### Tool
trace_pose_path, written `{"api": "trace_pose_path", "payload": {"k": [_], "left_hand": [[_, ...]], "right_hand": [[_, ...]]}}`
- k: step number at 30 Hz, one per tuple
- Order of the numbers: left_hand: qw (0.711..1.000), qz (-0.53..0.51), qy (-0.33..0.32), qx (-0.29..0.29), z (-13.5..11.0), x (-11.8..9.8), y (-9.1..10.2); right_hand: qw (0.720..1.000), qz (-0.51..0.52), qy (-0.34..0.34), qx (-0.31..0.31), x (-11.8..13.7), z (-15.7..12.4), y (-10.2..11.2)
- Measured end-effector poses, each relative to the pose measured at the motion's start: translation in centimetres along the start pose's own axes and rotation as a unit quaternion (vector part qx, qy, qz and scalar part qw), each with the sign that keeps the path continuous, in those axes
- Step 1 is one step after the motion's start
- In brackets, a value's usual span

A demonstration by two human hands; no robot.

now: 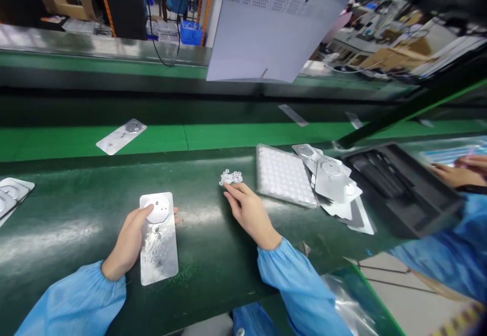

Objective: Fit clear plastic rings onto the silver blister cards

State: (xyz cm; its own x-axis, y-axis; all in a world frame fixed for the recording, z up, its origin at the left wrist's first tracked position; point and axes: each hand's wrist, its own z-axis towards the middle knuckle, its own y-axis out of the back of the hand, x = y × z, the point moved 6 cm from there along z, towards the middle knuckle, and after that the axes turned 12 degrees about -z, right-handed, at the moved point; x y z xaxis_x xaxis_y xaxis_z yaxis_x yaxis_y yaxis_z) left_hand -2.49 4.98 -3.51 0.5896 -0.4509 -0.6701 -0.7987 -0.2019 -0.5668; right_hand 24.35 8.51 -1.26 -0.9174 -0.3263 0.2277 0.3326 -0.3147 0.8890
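Note:
My left hand [131, 237] grips a silver-white phone back cover [160, 255] by its upper part. The thumb lies on the cover's round white camera disc [158, 210], and fingertips show past the far edge. At the near edge of a small pile of clear round pieces [231, 176] is my right hand [249, 211]. Its thumb and forefinger are drawn close together at the pile; whatever may be between them is too small to make out. Right of the pile lies a clear tray [285, 176] with rows of round white pockets.
Several more phone back covers [335, 178] lie loosely stacked beside a black tray [403, 194]. Others rest at the left edge and on the green conveyor belt [163, 137]. A co-worker's hands [462, 173] are at far right. A large panel [274, 26] hangs above the belt.

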Motion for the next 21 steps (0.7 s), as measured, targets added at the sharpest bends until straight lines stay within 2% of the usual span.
{"api": "trace_pose_path", "payload": {"k": [2,4,8,10,12,15,18,20,21], "left_hand": [[1.0,-0.003,-0.003,-0.007,0.1,0.0,0.0],[1.0,-0.002,-0.003,-0.015,0.1,0.1,0.0],[1.0,-0.009,0.003,-0.03,0.2,0.4,0.1],[0.999,-0.019,0.0,-0.035,0.2,0.5,0.1],[0.999,-0.027,-0.002,-0.033,0.2,0.4,0.0],[0.999,-0.025,-0.008,-0.027,0.2,0.2,-0.1],[0.999,-0.019,-0.02,-0.029,0.1,0.0,-0.3],[0.999,0.004,-0.042,-0.023,-0.3,0.1,-0.4],[0.998,0.022,-0.059,-0.016,-0.5,0.1,-0.5]], "right_hand": [[1.0,-0.013,0.022,0.009,0.8,1.0,-0.7],[0.998,-0.007,0.05,0.025,1.5,-0.4,-0.5],[0.982,0.038,0.169,0.071,4.8,-7.3,1.3],[0.971,0.052,0.222,0.071,6.8,-10.7,2.3],[0.964,0.062,0.25,0.059,8.3,-13.0,3.1],[0.958,0.087,0.27,0.05,9.6,-14.5,3.6],[0.944,0.142,0.286,0.079,10.6,-14.8,3.6],[0.938,0.228,0.242,0.096,10.8,-14.1,3.6],[0.935,0.283,0.188,0.099,10.6,-13.3,3.6]]}}
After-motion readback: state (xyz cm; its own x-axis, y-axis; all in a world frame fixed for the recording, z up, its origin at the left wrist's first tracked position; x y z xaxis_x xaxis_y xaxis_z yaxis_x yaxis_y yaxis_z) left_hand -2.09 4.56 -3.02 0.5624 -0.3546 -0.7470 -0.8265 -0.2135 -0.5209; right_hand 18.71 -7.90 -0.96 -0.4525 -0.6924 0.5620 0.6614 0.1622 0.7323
